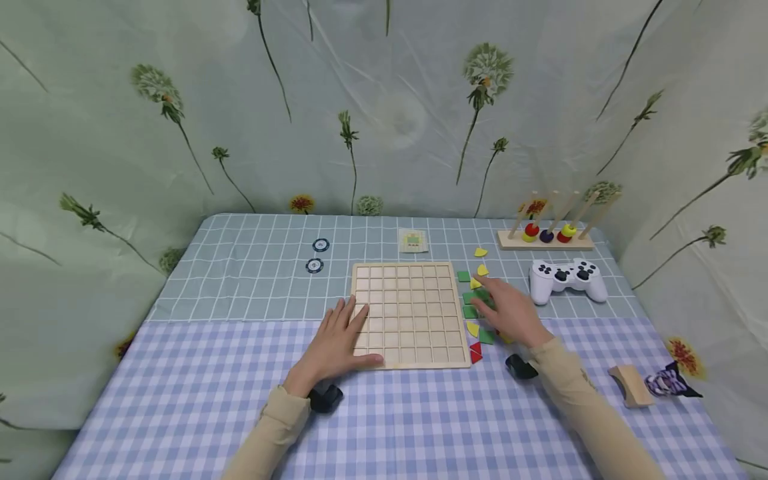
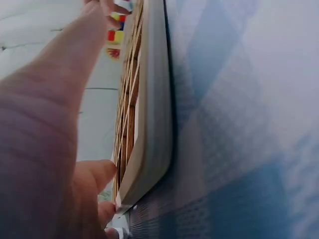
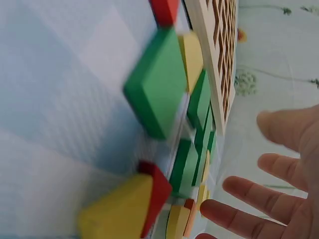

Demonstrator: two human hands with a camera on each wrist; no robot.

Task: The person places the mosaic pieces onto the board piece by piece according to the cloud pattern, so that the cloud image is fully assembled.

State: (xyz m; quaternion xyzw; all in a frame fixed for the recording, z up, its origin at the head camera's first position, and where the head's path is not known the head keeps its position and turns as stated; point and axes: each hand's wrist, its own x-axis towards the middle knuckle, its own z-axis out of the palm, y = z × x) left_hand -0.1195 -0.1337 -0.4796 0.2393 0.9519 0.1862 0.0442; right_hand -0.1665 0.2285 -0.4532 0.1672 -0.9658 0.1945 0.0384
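A square wooden grid board [image 1: 408,313] lies on the tablecloth, its compartments bare. My left hand [image 1: 336,343] rests at its left edge with fingers spread, and the left wrist view has the thumb above the board's side. To the right of the board lie several flat pieces: green squares [image 3: 159,84], yellow rounded pieces [image 3: 117,214] and red triangles [image 1: 476,353]. Over these pieces is my right hand [image 1: 510,310], fingers extended and apart, nothing gripped. It hides part of the pile in the head view.
At the back right stands a peg rack [image 1: 546,244] with coloured beads, and a white game controller [image 1: 567,280] lies before it. A wooden arch block [image 1: 631,385] and a purple-black patterned item [image 1: 669,383] lie right. Two chips [image 1: 315,265] and a small square packet [image 1: 413,241] lie behind.
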